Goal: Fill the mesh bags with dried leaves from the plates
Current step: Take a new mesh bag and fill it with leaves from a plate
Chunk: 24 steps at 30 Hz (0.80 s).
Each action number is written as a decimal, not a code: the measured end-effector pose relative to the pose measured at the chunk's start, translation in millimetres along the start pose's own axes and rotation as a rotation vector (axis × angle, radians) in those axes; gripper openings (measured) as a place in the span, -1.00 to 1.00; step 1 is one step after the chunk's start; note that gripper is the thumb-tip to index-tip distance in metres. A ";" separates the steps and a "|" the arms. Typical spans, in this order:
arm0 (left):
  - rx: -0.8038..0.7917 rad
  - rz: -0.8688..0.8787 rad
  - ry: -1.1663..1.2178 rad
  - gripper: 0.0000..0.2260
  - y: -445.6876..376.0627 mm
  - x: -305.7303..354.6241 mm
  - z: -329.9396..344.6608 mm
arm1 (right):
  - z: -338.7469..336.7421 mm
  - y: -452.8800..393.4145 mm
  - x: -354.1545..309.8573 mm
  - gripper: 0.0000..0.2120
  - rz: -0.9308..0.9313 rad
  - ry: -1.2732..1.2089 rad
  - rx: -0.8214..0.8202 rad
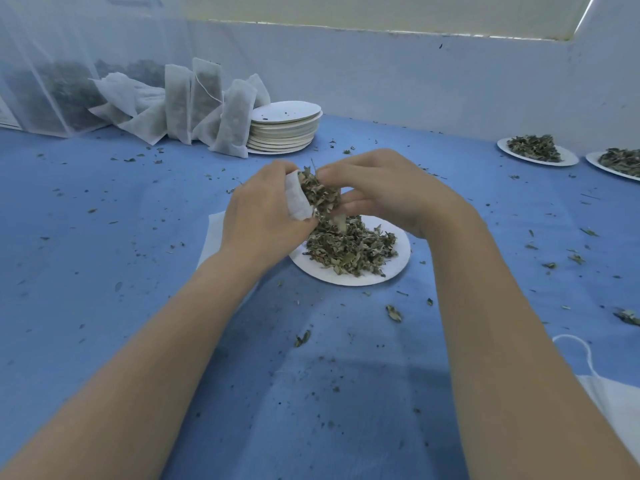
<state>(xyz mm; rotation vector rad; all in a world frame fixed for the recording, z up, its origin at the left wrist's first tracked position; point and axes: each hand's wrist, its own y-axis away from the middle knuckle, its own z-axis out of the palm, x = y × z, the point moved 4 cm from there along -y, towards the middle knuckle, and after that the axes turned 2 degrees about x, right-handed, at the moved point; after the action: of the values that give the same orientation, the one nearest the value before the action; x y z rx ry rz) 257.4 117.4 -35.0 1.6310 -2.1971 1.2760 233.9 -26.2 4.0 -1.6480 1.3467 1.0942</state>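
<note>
My left hand (263, 209) grips the open mouth of a white mesh bag (298, 199), held just above a white plate (394, 268). The plate carries a heap of dried leaves (349, 247) on the blue cloth in the middle. My right hand (384, 188) pinches a clump of leaves (318, 192) and holds it at the bag's opening. Most of the bag is hidden behind my left hand, with a white corner (213, 233) showing to the left of the wrist.
Several filled mesh bags (207, 105) lean against the back wall beside a stack of empty plates (284, 128). Two more plates of leaves (535, 150) (620, 162) sit at the far right. A white bag with a string (588, 362) lies at the lower right. Leaf crumbs litter the blue cloth (104, 271).
</note>
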 end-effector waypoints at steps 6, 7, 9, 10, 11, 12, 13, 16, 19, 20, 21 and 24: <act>-0.001 -0.030 0.015 -0.56 -1.6 -3.3 2.1 | -1.6 3.0 -0.4 -0.66 -0.072 0.197 0.008; 0.005 -0.030 0.018 -0.56 -1.4 -3.1 2.4 | -2.8 1.7 -0.8 -0.69 -0.094 0.247 0.057; 0.011 -0.015 0.020 -0.57 -0.7 -2.0 3.1 | -3.4 0.9 -1.4 -0.79 -0.110 0.236 0.142; 0.012 -0.007 0.022 -0.57 -0.4 -1.2 3.6 | -2.0 0.4 -1.5 -0.81 -0.121 0.218 0.164; 0.015 0.001 0.026 -0.57 -0.5 -0.4 3.9 | -0.1 -0.2 -2.1 -0.82 -0.139 0.226 0.180; 0.020 0.007 0.027 -0.57 -0.2 0.8 4.3 | 1.9 -0.5 -3.6 -0.82 -0.164 0.259 0.193; 0.025 0.016 0.019 -0.58 -0.3 2.4 4.6 | 4.2 -1.1 -5.7 -0.82 -0.192 0.303 0.200; 0.038 0.093 -0.028 -0.61 1.7 9.7 5.9 | 14.2 -4.3 -12.5 -0.86 -0.208 0.471 0.174; 0.012 0.141 -0.031 -0.60 3.7 13.2 7.1 | 25.1 -7.1 -14.7 -0.83 -0.176 0.615 0.115; 0.002 0.135 -0.027 -0.57 3.3 12.6 7.2 | 25.6 -7.6 -14.1 -0.86 -0.174 0.621 0.084; -0.010 0.125 -0.034 -0.55 2.8 11.2 7.1 | 24.4 -7.1 -12.9 -0.92 -0.178 0.606 0.053; -0.026 0.103 -0.042 -0.50 2.6 8.1 5.5 | 13.1 -1.2 -10.5 -0.82 -0.178 0.470 0.033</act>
<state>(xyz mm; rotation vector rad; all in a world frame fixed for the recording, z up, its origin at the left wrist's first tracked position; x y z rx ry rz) 254.0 107.9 -35.5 1.5678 -2.3404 1.2433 231.9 -10.2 9.0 -2.0372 1.4559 0.5962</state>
